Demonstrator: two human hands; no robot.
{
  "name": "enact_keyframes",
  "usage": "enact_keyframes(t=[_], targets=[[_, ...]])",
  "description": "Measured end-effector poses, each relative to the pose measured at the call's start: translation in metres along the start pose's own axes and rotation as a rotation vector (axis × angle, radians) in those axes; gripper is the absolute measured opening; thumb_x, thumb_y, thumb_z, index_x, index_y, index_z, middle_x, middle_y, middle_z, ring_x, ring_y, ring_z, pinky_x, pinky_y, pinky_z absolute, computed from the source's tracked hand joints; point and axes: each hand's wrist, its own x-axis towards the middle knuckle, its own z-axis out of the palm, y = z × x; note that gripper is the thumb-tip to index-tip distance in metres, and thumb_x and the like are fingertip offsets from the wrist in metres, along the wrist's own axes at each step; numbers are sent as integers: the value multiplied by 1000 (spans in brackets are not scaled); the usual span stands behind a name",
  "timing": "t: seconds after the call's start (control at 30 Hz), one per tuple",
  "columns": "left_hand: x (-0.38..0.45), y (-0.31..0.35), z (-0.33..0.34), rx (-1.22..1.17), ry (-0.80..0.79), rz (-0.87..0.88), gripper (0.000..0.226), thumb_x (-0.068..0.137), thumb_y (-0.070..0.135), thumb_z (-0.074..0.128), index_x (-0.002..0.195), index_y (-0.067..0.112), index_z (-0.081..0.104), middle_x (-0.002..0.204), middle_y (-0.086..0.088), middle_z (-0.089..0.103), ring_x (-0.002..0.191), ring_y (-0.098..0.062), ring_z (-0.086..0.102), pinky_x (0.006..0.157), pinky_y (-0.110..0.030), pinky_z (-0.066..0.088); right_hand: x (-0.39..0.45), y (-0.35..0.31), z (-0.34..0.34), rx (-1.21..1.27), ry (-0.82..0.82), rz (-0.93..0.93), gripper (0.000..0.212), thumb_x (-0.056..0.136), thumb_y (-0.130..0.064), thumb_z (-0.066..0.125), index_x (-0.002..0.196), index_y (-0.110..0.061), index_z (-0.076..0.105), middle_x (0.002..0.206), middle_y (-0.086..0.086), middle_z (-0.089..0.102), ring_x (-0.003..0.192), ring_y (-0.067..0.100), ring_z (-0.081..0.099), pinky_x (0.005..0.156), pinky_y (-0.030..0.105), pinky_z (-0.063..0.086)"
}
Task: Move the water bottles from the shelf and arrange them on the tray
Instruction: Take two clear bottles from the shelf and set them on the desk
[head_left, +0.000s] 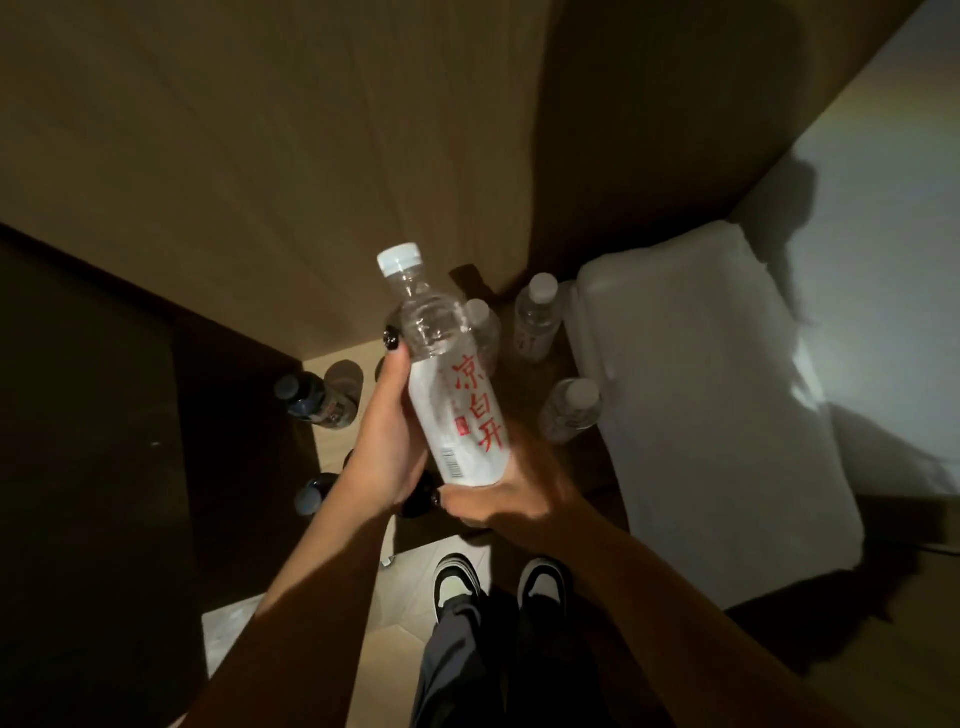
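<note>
A clear water bottle (453, 384) with a white cap and a white label with red characters is held up in front of me, tilted slightly left. My left hand (387, 441) wraps its left side. My right hand (511, 488) cups its base from below. Three more clear water bottles stand on a dark surface beyond it: one (537, 317) at the back, one (485, 332) partly hidden behind the held bottle, one (570, 410) to the right.
A large white plastic-wrapped pack (711, 415) lies on the right. Dark bottles (317, 402) stand on the pale floor at left, another dark bottle (311, 493) lower down. Brown panels rise behind. My shoes (498, 582) are below.
</note>
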Motion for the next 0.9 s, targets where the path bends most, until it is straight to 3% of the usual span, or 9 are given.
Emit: enact_keyframes(t=[0.13,0.23,0.3,0.33,0.4,0.47,0.57,0.7,0.9], targets=[[1,-8,8,-172,47,-43,59,82,58,38,118,17,62,110,-6,71,104,-21,67,91,-39,52,-9,-3,-41,-81,-58,-24,67,74,-21,81,130,-28,45,116,-5,63,106,14,63,92,35,54],[1,-11,2,-198,136,-30,52,77,56,48,102,19,75,114,-12,70,112,-31,63,97,-48,47,-14,-7,-102,-52,429,-40,64,75,-21,79,130,-24,47,106,-9,67,93,5,67,74,23,57],[1,-12,-3,-146,144,-37,49,80,56,46,88,20,78,98,-10,72,96,-27,67,87,-43,51,-9,4,-122,-179,697,-41,65,76,-28,78,132,-24,44,115,-8,62,100,5,62,77,19,52],[1,-14,-5,-110,136,-62,51,82,56,43,84,20,78,90,-8,72,85,-24,68,80,-39,53,-4,12,-122,-225,717,-4,71,76,-31,78,136,-25,41,122,-5,58,106,9,58,82,24,51],[-1,-16,-6,-76,137,-101,53,87,56,38,83,19,76,84,-7,71,76,-21,69,71,-35,56,11,36,-105,-294,600,62,85,75,-31,79,144,-27,30,136,1,47,118,13,48,90,28,45],[-2,-18,-5,-107,138,-131,53,86,58,41,87,17,75,84,-8,71,74,-21,68,71,-36,56,25,60,-85,-310,449,77,90,75,-23,78,148,-23,26,143,5,39,122,11,42,91,21,37],[-3,-22,-2,-230,184,-204,57,83,61,46,77,15,79,78,-8,70,69,-21,67,73,-36,54,41,87,-72,-269,468,23,72,76,-15,77,138,-15,42,133,6,46,111,8,45,82,4,37],[-10,-31,-1,-503,259,-215,53,73,61,59,72,11,78,76,-7,68,67,-21,65,71,-31,53,56,102,-77,-328,528,-24,46,80,-17,71,122,-6,54,119,12,56,101,12,50,75,0,37],[-17,-25,-5,-555,335,-194,29,84,39,62,91,11,64,80,-7,63,72,-19,62,78,-32,49,42,83,-88,-258,545,7,38,83,-24,68,117,-14,55,114,4,59,99,14,55,80,24,44]])
